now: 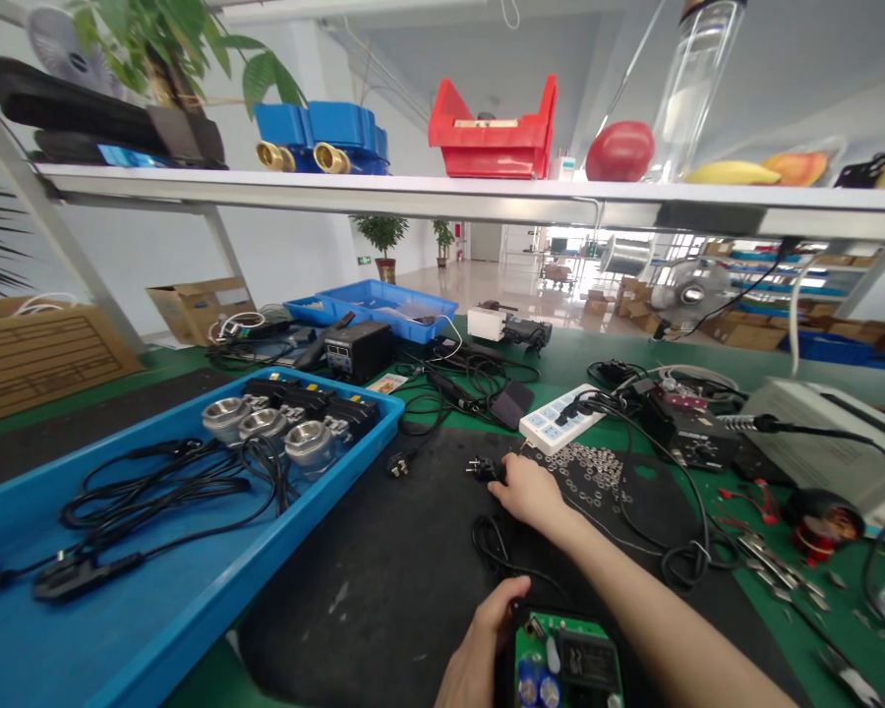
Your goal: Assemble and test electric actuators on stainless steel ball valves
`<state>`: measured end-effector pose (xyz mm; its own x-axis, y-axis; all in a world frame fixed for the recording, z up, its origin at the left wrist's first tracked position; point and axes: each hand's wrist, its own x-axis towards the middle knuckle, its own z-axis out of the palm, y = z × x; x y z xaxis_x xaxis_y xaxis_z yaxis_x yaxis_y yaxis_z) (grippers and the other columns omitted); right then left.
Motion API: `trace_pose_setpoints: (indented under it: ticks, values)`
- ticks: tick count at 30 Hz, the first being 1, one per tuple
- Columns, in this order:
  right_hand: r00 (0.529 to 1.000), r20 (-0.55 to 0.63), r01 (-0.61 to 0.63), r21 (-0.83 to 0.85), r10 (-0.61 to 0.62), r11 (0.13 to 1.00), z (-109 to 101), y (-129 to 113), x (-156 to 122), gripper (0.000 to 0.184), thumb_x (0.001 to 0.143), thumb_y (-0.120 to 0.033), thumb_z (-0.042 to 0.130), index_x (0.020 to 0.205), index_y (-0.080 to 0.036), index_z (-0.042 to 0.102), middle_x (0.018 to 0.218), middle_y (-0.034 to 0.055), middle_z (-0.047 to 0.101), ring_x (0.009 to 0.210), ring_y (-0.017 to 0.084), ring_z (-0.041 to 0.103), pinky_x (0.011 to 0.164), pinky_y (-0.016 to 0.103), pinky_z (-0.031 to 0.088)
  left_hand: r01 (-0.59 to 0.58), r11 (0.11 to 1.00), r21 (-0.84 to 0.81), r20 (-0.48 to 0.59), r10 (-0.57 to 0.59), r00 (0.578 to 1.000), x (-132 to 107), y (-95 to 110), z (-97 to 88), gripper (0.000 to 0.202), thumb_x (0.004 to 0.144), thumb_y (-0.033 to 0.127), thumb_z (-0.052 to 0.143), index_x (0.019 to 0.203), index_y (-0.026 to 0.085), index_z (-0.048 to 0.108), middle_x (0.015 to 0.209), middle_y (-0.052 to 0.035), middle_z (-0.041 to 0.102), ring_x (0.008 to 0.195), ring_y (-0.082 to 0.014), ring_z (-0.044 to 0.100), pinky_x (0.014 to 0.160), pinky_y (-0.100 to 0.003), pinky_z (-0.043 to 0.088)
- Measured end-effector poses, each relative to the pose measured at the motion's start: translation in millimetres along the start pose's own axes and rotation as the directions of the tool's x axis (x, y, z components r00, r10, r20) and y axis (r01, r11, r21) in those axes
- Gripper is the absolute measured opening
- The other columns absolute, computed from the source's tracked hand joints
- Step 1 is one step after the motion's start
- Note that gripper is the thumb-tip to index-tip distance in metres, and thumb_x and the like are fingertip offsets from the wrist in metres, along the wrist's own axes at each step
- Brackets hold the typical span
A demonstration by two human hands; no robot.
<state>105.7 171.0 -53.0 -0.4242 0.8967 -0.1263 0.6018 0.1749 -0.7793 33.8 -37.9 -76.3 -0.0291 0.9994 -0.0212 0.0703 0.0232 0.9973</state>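
Note:
My right hand (531, 488) is closed on a black power plug (481, 469), its metal pins pointing left, just in front of the white power strip (557, 421). Low in the view, my left hand (479, 639) grips the side of a black housing with a green circuit board (567, 661) in it. Blue capacitors and a black block sit on that board. A coiled black cable (493, 543) lies on the dark mat (354, 580) between my hands. Farther left on the mat is another loose plug (398, 464).
A blue tray (213, 629) at left holds black cables and several metal-bodied units. Small metal rings (590, 467) are scattered beside my right wrist. Soldering gear (693, 438), pliers (848, 674) and cables crowd the right. A shelf (413, 192) spans above with a red bin (494, 138).

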Motion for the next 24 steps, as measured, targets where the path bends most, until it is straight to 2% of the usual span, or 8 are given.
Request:
trace_pose_setpoints:
  ticks: [3, 6, 8, 11, 13, 18, 21, 24]
  values:
    - [1.0, 0.019, -0.027, 0.116, 0.025, 0.993, 0, 0, 7, 0.033, 0.099, -0.036, 0.066, 0.123, -0.013, 0.064, 0.12, 0.0079, 0.066, 0.105, 0.018, 0.067, 0.092, 0.039, 0.059, -0.003, 0.997, -0.071, 0.059, 0.008, 0.998, 18, 2, 4.4, 0.059, 0.086, 0.06, 0.07, 0.131, 0.021, 0.068, 0.107, -0.0101, 0.078, 0.108, -0.0386, 0.075, 0.101, -0.056, 0.057]
    - [1.0, -0.003, -0.024, 0.282, 0.026, 0.959, -21, 3, 7, 0.036, 0.102, -0.039, 0.061, 0.126, -0.013, 0.061, 0.11, 0.0062, 0.067, 0.089, 0.014, 0.068, 0.078, 0.031, 0.061, -0.021, 0.995, -0.097, 0.095, 0.03, 0.995, 36, 5, 9.4, 0.068, 0.082, 0.063, 0.074, 0.135, 0.02, 0.064, 0.102, -0.0103, 0.077, 0.104, -0.0389, 0.075, 0.098, -0.058, 0.058]
    - [0.999, -0.041, -0.005, 0.375, 0.022, 0.927, -44, 6, 8, 0.036, 0.103, -0.041, 0.059, 0.125, -0.013, 0.06, 0.105, 0.0051, 0.067, 0.083, 0.012, 0.067, 0.073, 0.027, 0.06, -0.049, 0.992, -0.114, 0.104, 0.061, 0.993, 44, 12, 12.7, 0.087, 0.069, 0.059, 0.087, 0.141, 0.023, 0.056, 0.115, -0.0108, 0.074, 0.113, -0.0389, 0.072, 0.104, -0.056, 0.055]
    - [0.995, -0.104, 0.033, 0.447, 0.015, 0.894, -86, 13, 13, 0.033, 0.103, -0.04, 0.06, 0.122, -0.013, 0.061, 0.103, 0.0046, 0.067, 0.082, 0.011, 0.066, 0.071, 0.026, 0.059, -0.164, 0.966, -0.199, 0.131, 0.193, 0.972, 55, 30, 19.7, 0.128, 0.043, 0.04, 0.104, 0.15, 0.024, 0.037, 0.141, -0.0149, 0.061, 0.133, -0.0382, 0.059, 0.118, -0.05, 0.043]
    - [0.99, -0.141, 0.057, 0.447, 0.008, 0.893, -111, 17, 18, 0.033, 0.102, -0.041, 0.06, 0.12, -0.013, 0.062, 0.103, 0.0047, 0.067, 0.081, 0.011, 0.066, 0.071, 0.025, 0.059, -0.207, 0.932, -0.298, 0.182, 0.269, 0.946, 66, 43, 25.5, 0.136, 0.037, 0.032, 0.106, 0.151, 0.024, 0.03, 0.144, -0.0156, 0.057, 0.136, -0.0362, 0.056, 0.12, -0.047, 0.041]
    - [0.972, -0.236, 0.073, 0.236, -0.015, 0.969, -142, 29, 33, 0.039, 0.104, -0.048, 0.055, 0.12, -0.013, 0.062, 0.101, 0.0046, 0.067, 0.079, 0.011, 0.065, 0.071, 0.026, 0.058, -0.167, 0.908, -0.383, 0.272, 0.284, 0.919, 98, 45, 32.6, 0.132, 0.038, 0.025, 0.106, 0.148, 0.024, 0.033, 0.143, -0.0148, 0.058, 0.137, -0.035, 0.055, 0.12, -0.047, 0.039]
    - [0.961, -0.272, 0.05, -0.011, -0.051, 0.999, -142, 32, 46, 0.036, 0.102, -0.044, 0.06, 0.118, -0.013, 0.064, 0.108, 0.0059, 0.068, 0.093, 0.015, 0.067, 0.084, 0.033, 0.059, -0.136, 0.918, -0.373, 0.272, 0.248, 0.93, 107, 35, 27.5, 0.135, 0.037, 0.025, 0.106, 0.15, 0.024, 0.033, 0.146, -0.0155, 0.055, 0.138, -0.0361, 0.053, 0.121, -0.049, 0.039]
    - [0.959, -0.27, 0.016, -0.26, -0.089, 0.966, -133, 33, 56, 0.033, 0.099, -0.04, 0.065, 0.12, -0.014, 0.065, 0.119, 0.0077, 0.066, 0.109, 0.02, 0.065, 0.098, 0.042, 0.056, -0.123, 0.945, -0.304, 0.377, 0.238, 0.895, 108, 34, 17.5, 0.135, 0.036, 0.027, 0.106, 0.152, 0.024, 0.035, 0.146, -0.0144, 0.057, 0.136, -0.036, 0.055, 0.122, -0.048, 0.038]
